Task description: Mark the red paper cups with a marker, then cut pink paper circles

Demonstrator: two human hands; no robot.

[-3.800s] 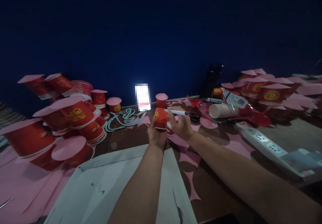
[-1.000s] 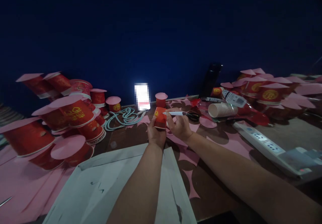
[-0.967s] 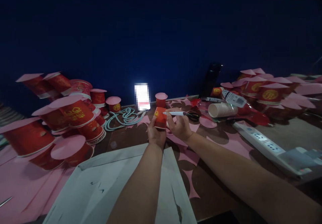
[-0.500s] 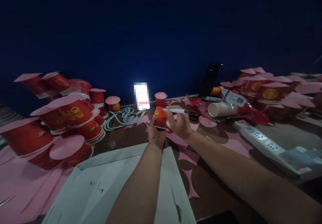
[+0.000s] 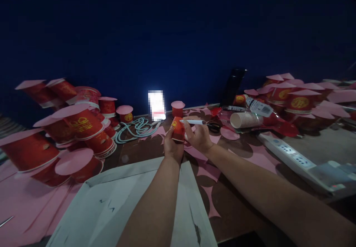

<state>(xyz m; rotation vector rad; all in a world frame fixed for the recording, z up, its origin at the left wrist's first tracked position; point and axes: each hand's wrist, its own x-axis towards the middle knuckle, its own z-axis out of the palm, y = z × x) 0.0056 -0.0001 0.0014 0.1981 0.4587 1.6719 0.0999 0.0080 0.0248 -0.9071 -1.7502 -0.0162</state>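
My left hand (image 5: pixel 172 147) is closed round a red paper cup (image 5: pixel 178 129) with yellow lettering, holding it above the table. A white pen (image 5: pixel 194 122) is pinched in my right hand (image 5: pixel 200 137), its tip at the upper part of the cup's side. Whether the tip touches the cup is too small to tell. Just behind stands another red cup (image 5: pixel 178 111) with a pink paper disc on top. Beneath my forearms lies a shallow white box lid (image 5: pixel 133 195). Black-handled scissors (image 5: pixel 213 127) lie right of the pen.
Red cups (image 5: pixel 85 124) topped with pink discs are piled at left, and more cups (image 5: pixel 302 102) at right. A pale blue cable (image 5: pixel 133 130), a lit phone (image 5: pixel 157 106), a sleeve of paper cups (image 5: pixel 246 120), a power strip (image 5: pixel 289 156) and pink paper offcuts (image 5: pixel 210 171) lie around.
The pen and my right hand have shifted very slightly to the left against the cup. Both hands keep their hold; everything else looks the same.
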